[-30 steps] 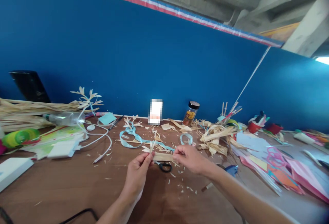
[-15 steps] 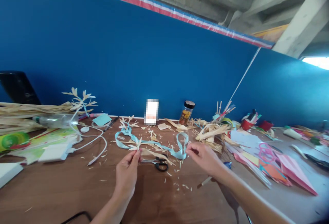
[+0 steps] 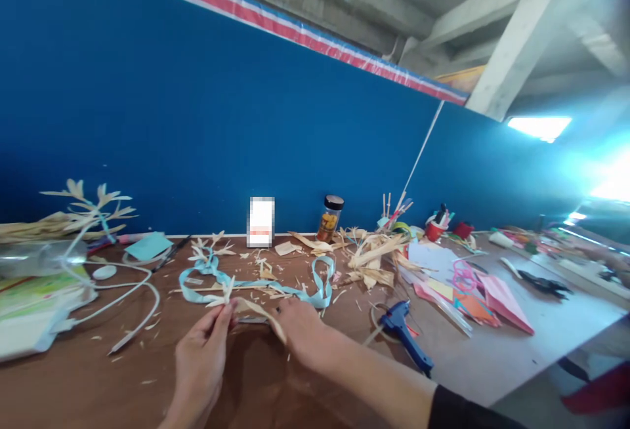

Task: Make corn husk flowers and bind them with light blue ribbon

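Observation:
Pinched between the thumb and fingers of my left hand (image 3: 204, 344) is a small flower of pale dried husk strips (image 3: 228, 291), its petals pointing up. My right hand (image 3: 300, 330) reaches low over the table and covers the handles of a pair of scissors (image 3: 253, 320); only the blade and a bit of black show. Its fingertips are mostly hidden, so whether it grips them cannot be seen. A curled husk strip (image 3: 273, 325) lies between the two hands. Light blue ribbon (image 3: 322, 285) loops across the table just beyond them.
A blue glue gun (image 3: 406, 337) lies to the right. Behind stand a black-lidded jar (image 3: 329, 219) and a husk pile (image 3: 377, 255). Left are a white cable (image 3: 132, 334), a plastic bottle (image 3: 39, 257) and a husk flower spray (image 3: 98, 206). Pink paper (image 3: 504, 301) lies far right.
My right hand has moved left and down from the ribbon loop onto the scissors' handles. My left hand still holds the husk flower. The view has turned right, uncovering the glue gun.

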`<state>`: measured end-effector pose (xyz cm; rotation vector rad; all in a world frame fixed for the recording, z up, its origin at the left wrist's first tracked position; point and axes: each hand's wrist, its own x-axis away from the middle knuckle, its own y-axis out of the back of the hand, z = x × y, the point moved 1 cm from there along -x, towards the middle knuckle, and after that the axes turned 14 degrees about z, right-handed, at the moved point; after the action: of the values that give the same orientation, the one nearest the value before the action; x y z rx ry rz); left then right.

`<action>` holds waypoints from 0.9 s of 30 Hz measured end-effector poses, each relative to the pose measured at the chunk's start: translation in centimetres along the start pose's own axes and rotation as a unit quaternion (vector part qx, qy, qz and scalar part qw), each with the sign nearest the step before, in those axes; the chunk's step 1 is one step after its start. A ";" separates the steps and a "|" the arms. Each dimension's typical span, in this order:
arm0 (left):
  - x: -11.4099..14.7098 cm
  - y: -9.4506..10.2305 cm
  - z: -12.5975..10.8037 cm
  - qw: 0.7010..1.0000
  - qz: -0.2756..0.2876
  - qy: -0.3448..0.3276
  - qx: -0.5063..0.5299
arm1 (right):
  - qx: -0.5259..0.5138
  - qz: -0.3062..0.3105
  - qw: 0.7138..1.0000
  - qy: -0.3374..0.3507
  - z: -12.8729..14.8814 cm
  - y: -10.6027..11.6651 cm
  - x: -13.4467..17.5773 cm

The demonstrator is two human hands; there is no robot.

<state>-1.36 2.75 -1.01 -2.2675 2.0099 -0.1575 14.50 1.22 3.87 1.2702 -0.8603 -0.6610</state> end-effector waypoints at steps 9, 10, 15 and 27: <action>-1.3 0.7 -1.2 0.967 -0.068 0.029 0.244 | -0.308 -0.009 0.950 -0.057 -1.7 -0.4 3.0; -1.4 0.7 -1.2 0.965 -0.067 0.031 0.252 | -0.393 0.004 0.918 -0.051 -1.8 -0.6 3.2; -1.4 0.6 -1.0 0.957 -0.068 0.029 0.280 | -0.512 0.037 0.857 -0.030 -1.8 -0.9 3.9; -0.9 0.1 -0.6 0.957 -0.043 0.024 0.285 | -0.281 -0.036 0.958 -0.038 0.1 0.0 3.4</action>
<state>-1.63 3.62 -0.43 -1.9818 1.6042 -0.7040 16.28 -1.63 4.49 0.7656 -0.6244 -0.9390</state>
